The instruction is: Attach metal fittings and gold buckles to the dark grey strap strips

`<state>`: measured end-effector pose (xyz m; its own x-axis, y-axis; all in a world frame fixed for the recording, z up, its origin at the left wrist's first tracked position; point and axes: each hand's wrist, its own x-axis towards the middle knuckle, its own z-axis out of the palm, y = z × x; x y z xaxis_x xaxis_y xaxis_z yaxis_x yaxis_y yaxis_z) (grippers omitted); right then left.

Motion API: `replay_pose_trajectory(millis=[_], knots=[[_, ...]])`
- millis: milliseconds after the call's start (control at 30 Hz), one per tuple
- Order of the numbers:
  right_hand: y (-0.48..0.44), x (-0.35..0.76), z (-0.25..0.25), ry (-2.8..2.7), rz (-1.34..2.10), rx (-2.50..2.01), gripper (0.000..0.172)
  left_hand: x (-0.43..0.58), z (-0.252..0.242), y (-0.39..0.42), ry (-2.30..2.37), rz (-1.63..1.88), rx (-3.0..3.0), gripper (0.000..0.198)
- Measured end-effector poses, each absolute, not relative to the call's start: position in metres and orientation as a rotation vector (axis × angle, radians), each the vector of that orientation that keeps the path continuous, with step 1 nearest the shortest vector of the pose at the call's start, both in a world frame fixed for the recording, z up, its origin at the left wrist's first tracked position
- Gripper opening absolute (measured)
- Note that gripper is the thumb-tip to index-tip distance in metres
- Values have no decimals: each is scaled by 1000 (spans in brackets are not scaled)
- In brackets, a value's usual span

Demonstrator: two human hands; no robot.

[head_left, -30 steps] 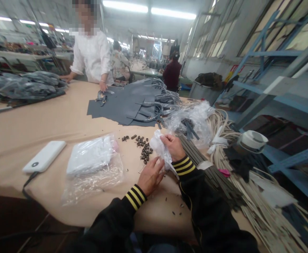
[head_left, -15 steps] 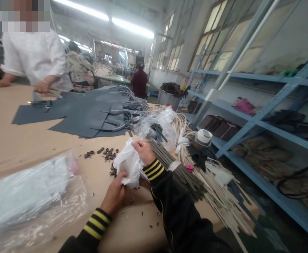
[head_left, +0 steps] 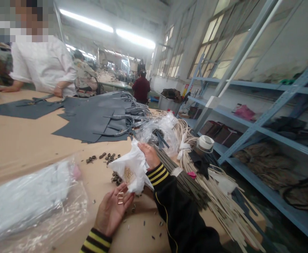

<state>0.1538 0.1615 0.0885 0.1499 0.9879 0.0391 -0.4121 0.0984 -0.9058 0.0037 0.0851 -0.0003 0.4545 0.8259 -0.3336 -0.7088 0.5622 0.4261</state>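
White wrapper (head_left: 140, 161) is what I watch from my faraway seat: it is held up just above the tan table (head_left: 35, 138), near the small dark metal bits (head_left: 116, 178), with its mouth facing the left hand. Gold bits (head_left: 128, 174) sit inside it. My right hand (head_left: 149, 155) pinches the wrapper by its right side, with the fingers bent in on it. My left hand (head_left: 113, 210) is spread out, palm up, and a small gold buckle (head_left: 120, 198) lies on its fingers. That could be 1 piece or 2 side by side; it is too small for me to say. The left fingertips are right by the low edge of the wrapper, and I can't see if they touch it. To do this well, I think I should pinch firmly but gently, so the thin wrapper does not rip. I should tip it only a little, or too many gold bits may slide out. I should also cup my left hand more, since a flat palm could let the buckle drop and get lost.
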Motion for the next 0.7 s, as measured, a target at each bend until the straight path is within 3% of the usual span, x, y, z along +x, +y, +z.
replay_pose_trajectory(millis=[233,700], knots=[[157,139,103,-975,1097,-1032,23,25,9,88,784,1008,463,34],[170,150,134,-1372,802,-1214,39,12,5,88,932,1001,519,54]])
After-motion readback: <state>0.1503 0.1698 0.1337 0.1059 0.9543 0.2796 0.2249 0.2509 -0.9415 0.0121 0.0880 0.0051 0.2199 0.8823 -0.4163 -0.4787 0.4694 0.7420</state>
